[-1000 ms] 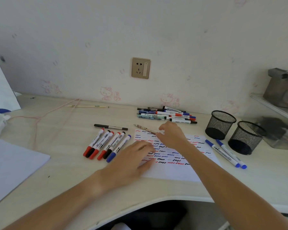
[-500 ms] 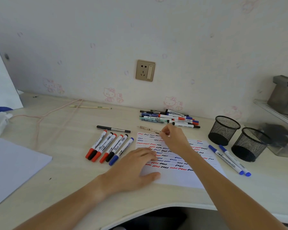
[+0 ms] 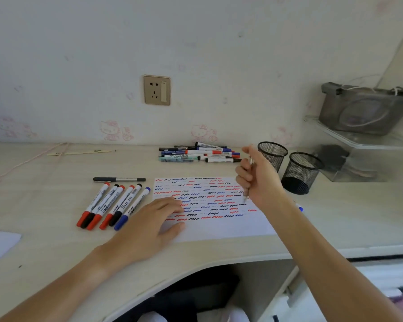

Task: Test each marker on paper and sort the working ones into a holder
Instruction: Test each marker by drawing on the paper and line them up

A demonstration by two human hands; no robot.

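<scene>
Pen (image 3: 251,161) had been lifted from the table behind the paper (image 3: 219,226) and was gripped upright in the right hand (image 3: 257,180) above it, ready for testing; the flat left hand (image 3: 149,225) pressed the paper's near corner.

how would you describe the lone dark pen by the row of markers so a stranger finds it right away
Start at the squiggle-covered paper on the desk and look just left of its top corner. The dark pen lies flat there, crosswise above the row of six markers. Unlike those white-barrelled, slanted ones, it is dark and lies alone.
</scene>
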